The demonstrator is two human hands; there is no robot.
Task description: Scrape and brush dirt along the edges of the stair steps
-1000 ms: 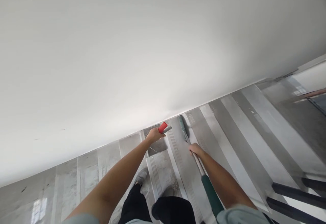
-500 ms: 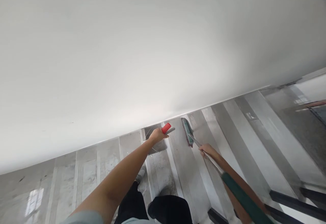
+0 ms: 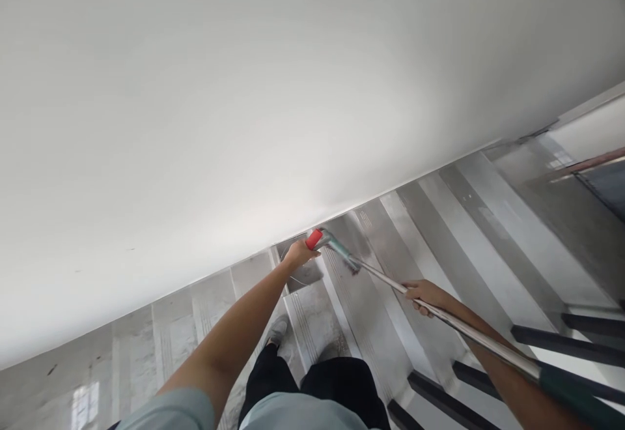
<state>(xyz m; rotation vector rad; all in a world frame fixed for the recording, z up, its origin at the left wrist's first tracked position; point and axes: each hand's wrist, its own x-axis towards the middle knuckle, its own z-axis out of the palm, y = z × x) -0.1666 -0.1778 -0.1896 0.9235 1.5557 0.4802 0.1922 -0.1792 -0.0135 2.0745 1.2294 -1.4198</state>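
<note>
My left hand [image 3: 299,254] is closed around a handle with a red end [image 3: 314,240], which belongs to what looks like a grey dustpan [image 3: 306,279] resting on a stair step by the wall. Part of the pan is hidden behind that hand. My right hand [image 3: 426,294] grips the metal pole of a broom [image 3: 481,339], whose lower-right end has a dark green sleeve. At the pole's far end, the teal broom head [image 3: 342,249] is on the step just right of the pan, slightly blurred. Its upper end overlaps the red-ended handle in view.
A plain white wall [image 3: 273,104] rises along the far side of the grey stairs [image 3: 385,319]. Dark railing bars [image 3: 444,401] stand at the lower right. My shoe [image 3: 277,330] is on a step below the pan. A landing lies at the far right.
The broom head has swept left towards the dustpan and now tilts the other way. My right hand and the pole have shifted right. My left hand stays almost in place.
</note>
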